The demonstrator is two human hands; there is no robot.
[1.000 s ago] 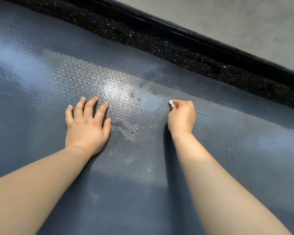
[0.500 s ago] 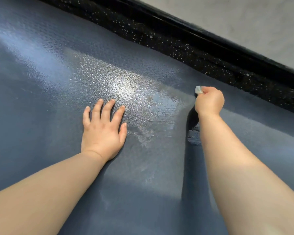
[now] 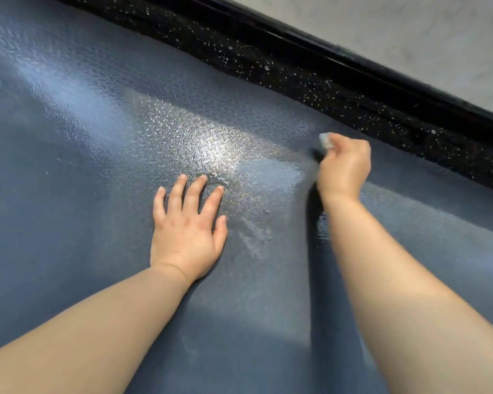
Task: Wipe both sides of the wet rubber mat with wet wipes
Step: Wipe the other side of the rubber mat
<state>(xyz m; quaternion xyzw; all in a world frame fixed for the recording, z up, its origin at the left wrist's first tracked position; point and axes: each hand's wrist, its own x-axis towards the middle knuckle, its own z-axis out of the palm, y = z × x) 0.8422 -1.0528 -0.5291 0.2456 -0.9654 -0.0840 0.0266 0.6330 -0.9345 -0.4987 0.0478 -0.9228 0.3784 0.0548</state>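
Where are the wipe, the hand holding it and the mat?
wet wipe (image 3: 325, 140), head view, exposed white tip.
right hand (image 3: 343, 169), head view, its back.
rubber mat (image 3: 83, 200), head view, bare surface.

On the wet mat (image 3: 97, 194), the left hand (image 3: 187, 231) presses flat with fingers spread, while right of it the right hand (image 3: 343, 166) pinches a wipe (image 3: 326, 140) near the mat's far edge.

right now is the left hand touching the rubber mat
Touching. The head view shows the left hand lying palm down on the rubber mat, with its fingers spread straight against the surface.
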